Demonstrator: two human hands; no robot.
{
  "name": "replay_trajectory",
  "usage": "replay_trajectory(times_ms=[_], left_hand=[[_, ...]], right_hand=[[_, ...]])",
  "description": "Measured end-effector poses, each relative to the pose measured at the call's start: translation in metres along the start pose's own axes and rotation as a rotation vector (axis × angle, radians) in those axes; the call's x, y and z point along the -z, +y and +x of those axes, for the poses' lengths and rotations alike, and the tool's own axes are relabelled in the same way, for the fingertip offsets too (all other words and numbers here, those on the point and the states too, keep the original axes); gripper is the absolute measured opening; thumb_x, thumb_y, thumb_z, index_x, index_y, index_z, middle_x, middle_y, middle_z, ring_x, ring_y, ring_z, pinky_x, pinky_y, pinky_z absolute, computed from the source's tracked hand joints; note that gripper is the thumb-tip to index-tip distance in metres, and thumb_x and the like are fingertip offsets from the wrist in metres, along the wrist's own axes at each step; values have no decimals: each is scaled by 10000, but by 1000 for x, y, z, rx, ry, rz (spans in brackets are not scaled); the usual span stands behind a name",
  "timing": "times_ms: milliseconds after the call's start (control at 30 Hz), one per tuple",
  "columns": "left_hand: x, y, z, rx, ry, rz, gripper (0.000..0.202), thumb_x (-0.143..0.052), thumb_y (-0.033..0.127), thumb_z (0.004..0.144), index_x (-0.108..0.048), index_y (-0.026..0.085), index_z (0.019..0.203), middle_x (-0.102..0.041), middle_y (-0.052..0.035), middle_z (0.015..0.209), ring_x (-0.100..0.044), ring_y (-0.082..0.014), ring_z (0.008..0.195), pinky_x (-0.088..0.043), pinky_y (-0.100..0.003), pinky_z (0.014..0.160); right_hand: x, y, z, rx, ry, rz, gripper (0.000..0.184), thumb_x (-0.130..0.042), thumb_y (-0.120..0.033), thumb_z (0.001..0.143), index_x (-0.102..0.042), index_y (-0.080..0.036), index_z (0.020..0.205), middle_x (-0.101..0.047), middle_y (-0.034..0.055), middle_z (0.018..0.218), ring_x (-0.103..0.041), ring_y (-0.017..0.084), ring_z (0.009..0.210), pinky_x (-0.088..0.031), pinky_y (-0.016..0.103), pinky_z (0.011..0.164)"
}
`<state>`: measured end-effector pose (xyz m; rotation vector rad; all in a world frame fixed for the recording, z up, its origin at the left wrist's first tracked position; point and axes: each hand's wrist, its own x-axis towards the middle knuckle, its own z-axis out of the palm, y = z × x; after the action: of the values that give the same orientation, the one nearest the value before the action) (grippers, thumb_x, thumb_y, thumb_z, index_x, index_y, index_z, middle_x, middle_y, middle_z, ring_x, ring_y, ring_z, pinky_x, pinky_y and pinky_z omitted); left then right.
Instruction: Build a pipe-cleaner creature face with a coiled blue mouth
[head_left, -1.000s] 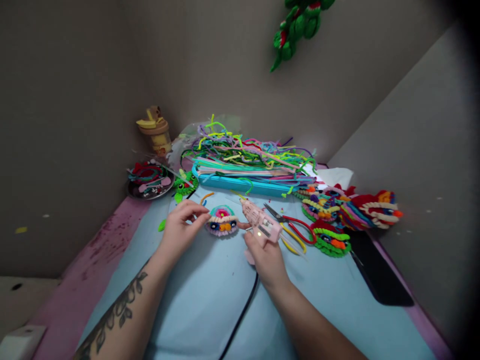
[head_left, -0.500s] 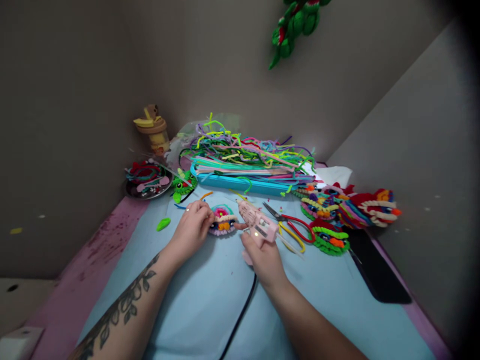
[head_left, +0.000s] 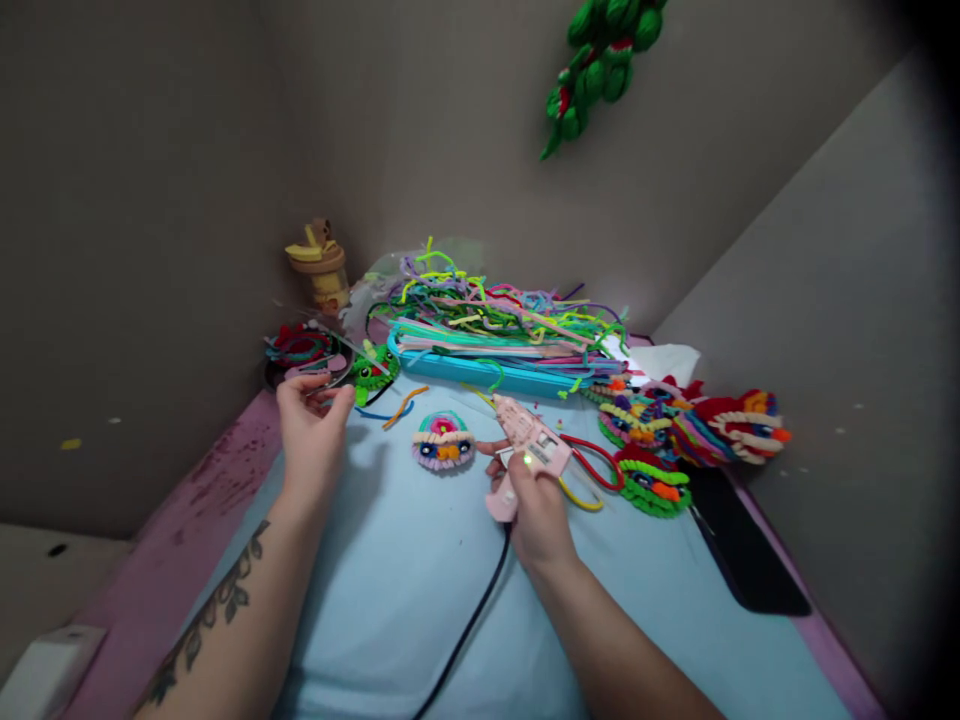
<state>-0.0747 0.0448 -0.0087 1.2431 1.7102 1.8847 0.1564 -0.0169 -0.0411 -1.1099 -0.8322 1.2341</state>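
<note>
My right hand [head_left: 536,505] is wrapped around the grip of a pink hot glue gun [head_left: 532,440], its nozzle pointing away and its black cord trailing toward me. Just left of it, a small round pipe-cleaner face [head_left: 443,441] in lilac, cream, pink and teal, with eyes and an orange beak, lies on the blue cloth, touched by neither hand. My left hand [head_left: 315,425] is raised at the left with thumb and fingers apart, nothing visible between them. It is in front of a metal dish [head_left: 271,378] holding small parts and beside a green pipe-cleaner figure [head_left: 375,375].
A blue tray [head_left: 487,375] heaped with pipe cleaners [head_left: 495,305] stands at the back. Red-handled pliers [head_left: 600,460], several colourful bird-like pieces [head_left: 649,480] and a black phone [head_left: 750,550] lie at the right. A cup [head_left: 326,270] stands back left.
My left hand has let go of the round face and moved left toward the dish. The glue gun has shifted slightly right. The green scrap at left is no longer visible.
</note>
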Motion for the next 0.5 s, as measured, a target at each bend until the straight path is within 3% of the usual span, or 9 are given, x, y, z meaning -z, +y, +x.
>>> replay_trajectory(times_ms=[67,133,200,300,333,433,467,500], left_hand=[[5,3,3,-69,-13,42,298,-679,302,711,-566,188,961,-608,-26,1002,-600,-146,853,-467,-266,762],[13,7,11,-99,-25,121,212,-546,360,819,-625,162,815,-650,-54,946,-611,-173,899,-456,-307,837],[22,13,17,-97,16,185,313,-468,383,860,-641,154,736,-666,-73,937,-610,-192,929,-441,-334,878],[29,31,2,-102,6,282,278,-622,367,759,-636,181,965,-653,-59,989,-610,-199,901,-476,-322,803],[29,39,-11,-97,-93,281,285,-621,358,761,-623,188,990,-654,-51,958,-615,-190,853,-489,-305,747],[26,56,-68,-91,-711,263,276,-611,335,786,-621,221,1038,-662,-45,996,-615,-181,861,-503,-276,700],[26,58,-87,-76,-815,257,332,-634,330,775,-601,227,1089,-660,-48,1032,-614,-179,863,-507,-275,703],[27,59,-103,-51,-846,259,402,-657,330,762,-572,224,1141,-654,-55,1061,-614,-177,858,-511,-281,711]], right_hand=[[1,-4,1,-24,26,130,347,-563,-468,806,-590,-175,989,-677,81,983,-562,150,675,-438,254,544],[2,-10,2,-35,27,212,341,-611,-426,770,-578,-188,1012,-663,66,990,-566,144,696,-445,251,564],[2,-14,1,-53,-11,251,379,-691,-339,685,-580,-195,1018,-651,60,1010,-584,160,762,-464,263,612],[0,-16,-3,-94,-140,281,465,-737,-270,613,-584,-205,1047,-643,65,1049,-606,201,862,-495,316,715],[-1,-15,-5,-94,-194,279,476,-735,-286,628,-580,-210,1071,-641,69,1066,-611,214,895,-499,343,759],[-3,-9,-13,-10,-324,185,460,-700,-363,715,-565,-225,1132,-640,74,1087,-605,239,991,-474,401,884],[-4,-7,-15,27,-353,121,443,-692,-379,732,-571,-224,1129,-646,75,1069,-602,243,1002,-470,402,896],[-4,-6,-18,57,-378,52,427,-692,-390,738,-582,-219,1113,-655,76,1039,-605,247,994,-475,395,888]])
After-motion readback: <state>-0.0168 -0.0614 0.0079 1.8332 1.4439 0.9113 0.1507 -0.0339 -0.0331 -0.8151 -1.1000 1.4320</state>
